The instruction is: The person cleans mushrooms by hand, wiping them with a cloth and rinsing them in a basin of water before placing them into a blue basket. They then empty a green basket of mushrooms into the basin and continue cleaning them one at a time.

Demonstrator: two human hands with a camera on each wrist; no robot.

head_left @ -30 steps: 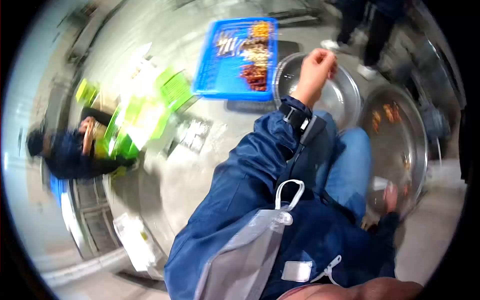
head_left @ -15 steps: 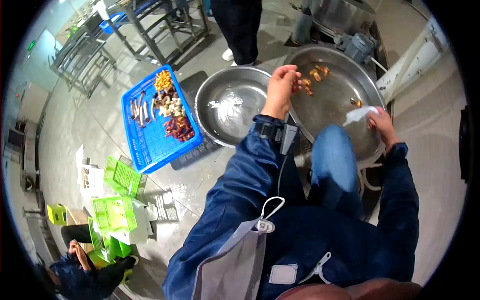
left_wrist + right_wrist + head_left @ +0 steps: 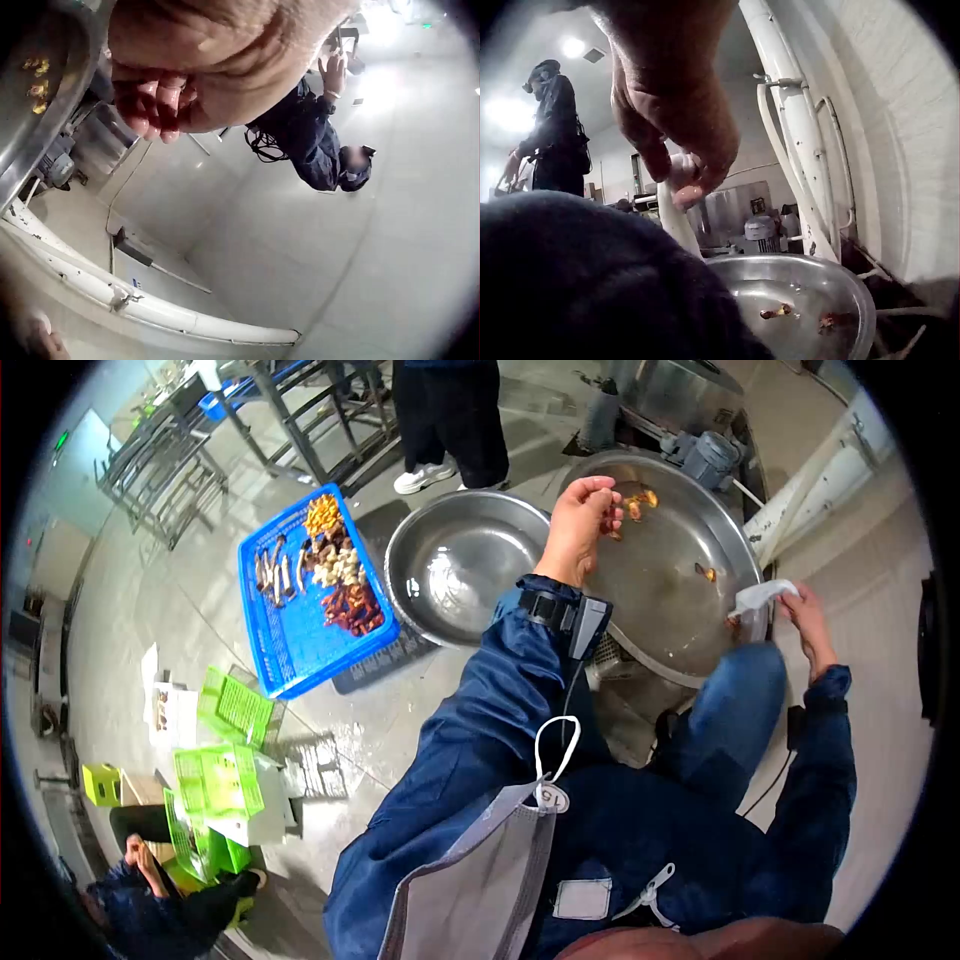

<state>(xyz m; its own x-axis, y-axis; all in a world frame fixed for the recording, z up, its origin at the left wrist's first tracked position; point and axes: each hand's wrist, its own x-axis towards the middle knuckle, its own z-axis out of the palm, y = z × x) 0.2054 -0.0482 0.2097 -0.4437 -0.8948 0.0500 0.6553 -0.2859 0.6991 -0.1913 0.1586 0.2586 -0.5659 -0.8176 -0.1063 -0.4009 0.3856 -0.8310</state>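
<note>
My left hand (image 3: 578,530) hovers over the near side of the right metal basin (image 3: 665,600), fingers loosely curled; the left wrist view shows this hand (image 3: 217,67) wet, with nothing visible in it. At the basin's right rim my right hand (image 3: 812,628) pinches a limp white item (image 3: 762,596), possibly cloth or a bag. It hangs from the fingers of the right hand (image 3: 679,120) in the right wrist view. Several orange-brown pieces (image 3: 640,502) lie in the basin, and a small one (image 3: 707,573) sits apart.
Left of that basin is a second metal basin (image 3: 460,575). A blue tray (image 3: 300,650) holds sorted mushroom-like piles. Green crates (image 3: 218,780) and a seated person (image 3: 160,900) are lower left. Another person's legs (image 3: 450,420) stand behind. A motor (image 3: 712,458) and white pipe (image 3: 820,480) adjoin the right basin.
My right hand has moved right with the white item, from over the basin to its rim. My left hand has risen slightly. One knee has swung right.
</note>
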